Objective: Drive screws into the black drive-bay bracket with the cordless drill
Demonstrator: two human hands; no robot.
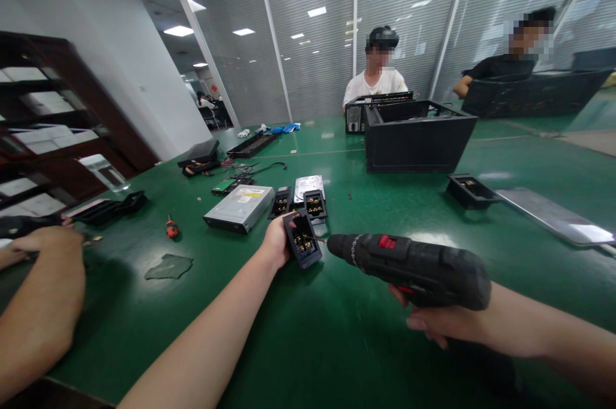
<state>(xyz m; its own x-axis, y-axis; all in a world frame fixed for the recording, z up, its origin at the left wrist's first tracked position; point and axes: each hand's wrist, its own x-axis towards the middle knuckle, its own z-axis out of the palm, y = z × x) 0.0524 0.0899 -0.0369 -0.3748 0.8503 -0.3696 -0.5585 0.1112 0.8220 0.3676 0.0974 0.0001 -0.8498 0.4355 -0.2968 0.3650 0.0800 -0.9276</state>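
My left hand [276, 245] grips a small black open-sided box [308, 259] with brass-coloured metal parts inside, tilted above the green table. In my right hand [436, 324] is a black cordless drill [418, 268] with red details, pointing left. Its thin bit reaches to the box's opening; whether the tip touches a screw I cannot tell. Just beyond the box lie two similar black boxes [281, 203] and a silver hard drive [309, 187]. To their left sits a grey optical drive [241, 205].
A screwdriver [172, 228] and a dark thin scrap [169, 266] lie left, near another person's arm [45, 306]. Black computer cases [414, 142] stand before two people across the table [366, 345]. At right are another black box [469, 192] and a flat silver device [553, 213].
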